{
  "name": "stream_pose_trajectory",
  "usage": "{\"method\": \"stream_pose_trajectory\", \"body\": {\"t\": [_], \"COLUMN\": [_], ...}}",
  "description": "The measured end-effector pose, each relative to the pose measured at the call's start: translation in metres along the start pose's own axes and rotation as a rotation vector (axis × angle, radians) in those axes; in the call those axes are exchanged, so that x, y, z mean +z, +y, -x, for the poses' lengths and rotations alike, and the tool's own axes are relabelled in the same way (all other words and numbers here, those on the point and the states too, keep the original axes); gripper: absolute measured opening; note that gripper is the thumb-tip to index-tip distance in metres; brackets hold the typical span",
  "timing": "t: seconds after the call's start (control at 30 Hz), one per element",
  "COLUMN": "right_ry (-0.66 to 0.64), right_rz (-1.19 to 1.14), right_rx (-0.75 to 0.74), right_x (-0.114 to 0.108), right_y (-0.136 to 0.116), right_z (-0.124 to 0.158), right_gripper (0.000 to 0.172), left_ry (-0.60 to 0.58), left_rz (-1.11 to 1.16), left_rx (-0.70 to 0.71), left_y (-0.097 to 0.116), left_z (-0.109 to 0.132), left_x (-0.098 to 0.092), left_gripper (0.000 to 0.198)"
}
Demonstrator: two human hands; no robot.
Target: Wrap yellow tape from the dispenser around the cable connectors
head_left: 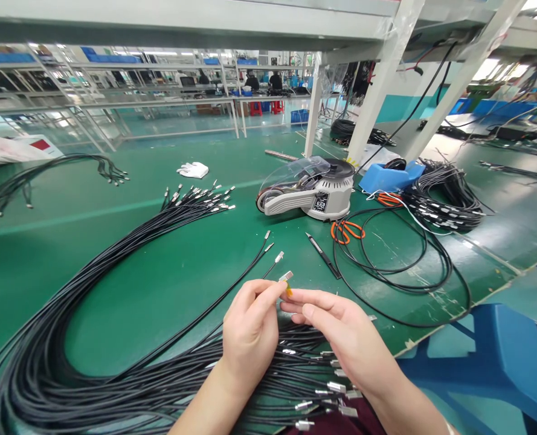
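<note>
My left hand (250,329) pinches the end of a thin black cable with a small metal connector (286,277) sticking up past the fingertips. My right hand (336,326) meets it from the right, fingers pressed together on a small amber piece of tape (289,292) at the cable just below the connector. Both hands hover over the near part of the green table (159,290). Under them lies a big bundle of black cables (114,386) with metal ends (336,386) fanned out near my lap.
A grey tape dispenser (316,190) stands behind the hands. Orange-handled scissors (346,231), a dark cutter blade (323,255) and loose cable loops (404,272) lie to the right. Another cable fan (196,199) and a white glove (193,170) lie further back. A blue stool (508,356) stands right.
</note>
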State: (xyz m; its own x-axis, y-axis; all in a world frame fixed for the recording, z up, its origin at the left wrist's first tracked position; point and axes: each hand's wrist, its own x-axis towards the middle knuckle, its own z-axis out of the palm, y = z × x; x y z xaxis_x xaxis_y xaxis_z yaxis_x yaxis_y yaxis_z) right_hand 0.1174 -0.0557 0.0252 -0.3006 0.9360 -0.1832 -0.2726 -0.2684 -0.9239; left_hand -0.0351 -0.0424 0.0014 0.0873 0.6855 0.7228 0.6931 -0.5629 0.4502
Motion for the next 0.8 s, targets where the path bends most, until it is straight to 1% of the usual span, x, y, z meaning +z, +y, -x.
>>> {"method": "stream_pose_trajectory", "body": {"t": [0.27, 0.53, 0.6, 0.7, 0.77, 0.8], "right_ry": [0.001, 0.004, 0.001, 0.011, 0.038, 0.061], "right_rz": [0.007, -0.043, -0.093, -0.187, -0.188, -0.152], "right_rx": [-0.01, -0.01, 0.012, 0.101, 0.141, 0.127], "right_x": [-0.0006, -0.0013, 0.0003, 0.0009, -0.0012, -0.0029], "right_y": [-0.0006, 0.0032, 0.0049, 0.0068, 0.0071, 0.0067], "right_z": [-0.0001, -0.0048, -0.0043, -0.0031, -0.0042, -0.006], "right_gripper": [0.029, 0.03, 0.033, 0.038, 0.041, 0.041], "left_ry": [-0.019, 0.0, 0.0, 0.013, 0.025, 0.024], "left_rz": [-0.036, -0.072, -0.081, -0.101, -0.094, -0.086], "left_rx": [-0.035, -0.039, -0.052, -0.11, -0.161, -0.179], "left_y": [0.0006, 0.0007, 0.0008, 0.0004, 0.0005, 0.0007], "left_z": [0.0001, -0.0012, -0.0021, -0.0032, -0.0036, -0.0037], "left_x": [0.0002, 0.0014, 0.0019, 0.0025, 0.003, 0.0034], "left_gripper": [0.038, 0.034, 0.031, 0.028, 0.024, 0.021]}}
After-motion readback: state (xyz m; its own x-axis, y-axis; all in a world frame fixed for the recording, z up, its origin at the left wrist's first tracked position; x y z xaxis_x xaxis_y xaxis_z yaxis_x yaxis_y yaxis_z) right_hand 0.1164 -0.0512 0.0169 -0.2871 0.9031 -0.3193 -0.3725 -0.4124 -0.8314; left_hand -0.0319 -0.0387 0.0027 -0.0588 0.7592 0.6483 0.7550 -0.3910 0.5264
